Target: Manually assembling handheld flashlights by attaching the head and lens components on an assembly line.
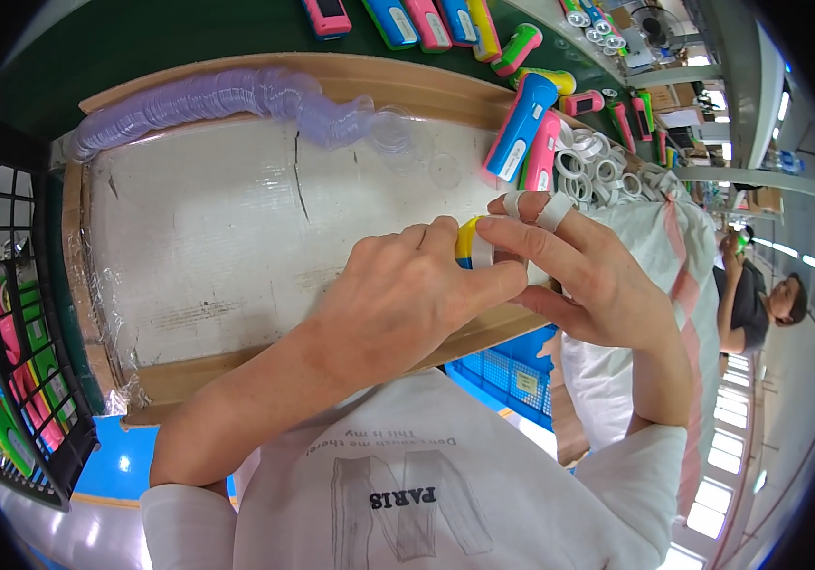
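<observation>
My left hand (393, 275) is closed around a yellow and blue plastic flashlight (466, 245), most of which its fingers hide. At the flashlight's right end shows a white ring-shaped rim (483, 252). The fingers and thumb of my right hand (588, 271) close on that end, touching it. Two white plastic rings (555, 211) sit around fingers of my right hand. Just beyond it lie a blue flashlight (521, 128) and a pink and green one (541, 152), beside a pile of loose white rings (602, 166).
A shallow cardboard tray (208, 237) holds a long row of clear round discs (208, 100) along its far side. Several coloured flashlights (426, 24) lie beyond. A black basket (23, 332) of flashlights stands left, a white sack (650, 256) right. Another person (754, 304) is farther right.
</observation>
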`<move>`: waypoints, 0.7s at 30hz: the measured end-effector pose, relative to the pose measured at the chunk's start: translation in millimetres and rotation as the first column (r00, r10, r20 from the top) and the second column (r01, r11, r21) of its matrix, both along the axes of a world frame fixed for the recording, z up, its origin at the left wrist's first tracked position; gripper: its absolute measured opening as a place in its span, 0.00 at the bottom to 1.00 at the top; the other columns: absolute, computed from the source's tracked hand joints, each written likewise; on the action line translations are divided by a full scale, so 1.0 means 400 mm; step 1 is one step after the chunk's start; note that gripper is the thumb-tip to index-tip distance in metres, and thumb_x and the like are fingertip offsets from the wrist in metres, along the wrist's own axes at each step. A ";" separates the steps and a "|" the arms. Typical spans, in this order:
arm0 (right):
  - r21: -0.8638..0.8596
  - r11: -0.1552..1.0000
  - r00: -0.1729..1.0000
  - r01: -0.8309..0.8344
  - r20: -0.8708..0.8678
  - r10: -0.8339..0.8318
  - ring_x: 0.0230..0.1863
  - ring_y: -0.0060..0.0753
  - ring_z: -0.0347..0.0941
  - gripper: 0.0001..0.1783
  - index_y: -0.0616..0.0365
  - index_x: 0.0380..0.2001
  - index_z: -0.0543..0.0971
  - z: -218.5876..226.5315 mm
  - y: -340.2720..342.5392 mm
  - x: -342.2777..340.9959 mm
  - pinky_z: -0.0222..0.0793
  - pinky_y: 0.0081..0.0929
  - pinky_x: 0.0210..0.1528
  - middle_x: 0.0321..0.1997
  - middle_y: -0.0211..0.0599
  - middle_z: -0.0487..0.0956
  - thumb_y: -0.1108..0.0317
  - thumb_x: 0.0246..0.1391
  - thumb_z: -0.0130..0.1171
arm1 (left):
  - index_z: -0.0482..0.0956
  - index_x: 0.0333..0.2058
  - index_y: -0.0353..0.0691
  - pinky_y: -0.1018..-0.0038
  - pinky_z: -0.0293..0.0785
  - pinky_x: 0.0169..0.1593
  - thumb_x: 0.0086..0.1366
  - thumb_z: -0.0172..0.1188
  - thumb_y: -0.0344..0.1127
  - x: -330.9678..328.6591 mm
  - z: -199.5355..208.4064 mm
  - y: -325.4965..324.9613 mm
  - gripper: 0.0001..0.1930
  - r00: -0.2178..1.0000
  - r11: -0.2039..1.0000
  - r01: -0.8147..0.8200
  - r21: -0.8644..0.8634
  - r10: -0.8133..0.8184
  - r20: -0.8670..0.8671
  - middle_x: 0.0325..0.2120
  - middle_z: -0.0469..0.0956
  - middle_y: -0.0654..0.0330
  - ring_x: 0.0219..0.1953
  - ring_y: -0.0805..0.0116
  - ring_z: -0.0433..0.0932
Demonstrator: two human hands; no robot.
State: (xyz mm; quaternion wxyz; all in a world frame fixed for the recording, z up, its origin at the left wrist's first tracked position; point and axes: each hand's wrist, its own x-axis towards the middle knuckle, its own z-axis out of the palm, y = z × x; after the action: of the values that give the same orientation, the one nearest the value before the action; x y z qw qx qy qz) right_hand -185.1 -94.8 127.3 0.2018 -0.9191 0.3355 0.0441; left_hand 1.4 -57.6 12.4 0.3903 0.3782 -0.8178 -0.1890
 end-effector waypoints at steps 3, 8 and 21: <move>0.035 0.999 1.000 0.026 -0.004 -0.026 0.45 0.49 0.75 0.36 0.61 0.55 0.73 -0.001 0.000 -0.006 0.73 0.38 0.45 0.52 0.48 0.74 0.77 0.36 0.70 | 0.79 0.35 0.54 0.71 0.74 0.22 0.53 0.62 0.31 -0.003 -0.002 0.000 0.11 0.999 1.000 0.000 -0.027 -0.002 -0.049 0.26 0.73 0.56 0.25 0.64 0.77; -0.004 1.000 1.000 -0.001 0.004 0.001 0.46 0.49 0.75 0.36 0.61 0.56 0.71 -0.005 0.000 0.002 0.73 0.38 0.45 0.50 0.48 0.74 0.76 0.38 0.70 | 0.79 0.36 0.53 0.73 0.74 0.23 0.51 0.64 0.33 -0.007 -0.010 -0.001 0.12 0.998 0.999 -0.026 -0.038 0.023 -0.058 0.27 0.73 0.54 0.25 0.64 0.78; 0.024 0.999 0.989 -0.030 0.147 0.026 0.45 0.48 0.73 0.33 0.58 0.50 0.74 -0.009 -0.018 0.010 0.73 0.37 0.44 0.48 0.42 0.72 0.80 0.34 0.69 | 0.80 0.35 0.55 0.73 0.77 0.25 0.49 0.65 0.32 -0.006 -0.005 0.003 0.13 0.998 0.999 -0.029 -0.016 0.028 -0.063 0.36 0.76 0.47 0.28 0.63 0.81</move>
State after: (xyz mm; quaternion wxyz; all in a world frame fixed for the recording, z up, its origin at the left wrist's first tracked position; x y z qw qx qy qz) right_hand -181.0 -101.9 123.8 0.2375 -0.9217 0.3063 -0.0166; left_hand -0.9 -56.5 10.3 0.4217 0.3805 -0.8012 -0.1883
